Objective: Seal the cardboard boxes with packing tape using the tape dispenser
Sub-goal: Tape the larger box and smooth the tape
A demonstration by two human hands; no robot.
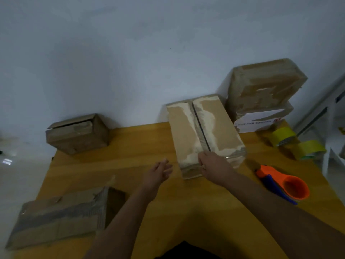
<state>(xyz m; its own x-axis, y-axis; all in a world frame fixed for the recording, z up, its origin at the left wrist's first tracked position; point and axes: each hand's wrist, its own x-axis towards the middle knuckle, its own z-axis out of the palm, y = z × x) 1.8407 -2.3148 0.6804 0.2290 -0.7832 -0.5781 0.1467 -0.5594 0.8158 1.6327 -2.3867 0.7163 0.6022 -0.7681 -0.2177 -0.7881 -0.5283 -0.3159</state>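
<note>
Wooden desk [186,212], honey-coloured top, set against a pale blue-grey wall [130,53].

Long brown cardboard box [205,131], centre-right of the desk, lying lengthwise away from the person. Two top flaps closed, meeting at a dark centre seam; torn whitish patches run along both flaps. No fresh tape visible across the seam.

Right hand [214,165]: rests on the near end of the long box, fingers bent over its near top edge at the seam, gripping it.

Left hand [158,171]: over the bare desk just left of the long box, apart from it, fingers spread and relaxed, holding nothing.

Orange and blue plastic tape dispenser [283,184]: lying on the desk to the right of the right forearm, near the desk's right edge, untouched by either hand.

Two rolls of yellowish packing tape [296,144]: right rear of the desk, just beside each other, beyond the dispenser.

Stack of boxes, right rear: a tape-wrapped brown carton [265,85] on top of a white printed box [261,122], just beside the long box's far end.

Small brown cardboard box [78,133]: left rear corner of the desk, top flaps slightly lifted.

Flattened worn cardboard box [59,219]: near left corner, overhanging the desk's left edge.
</note>
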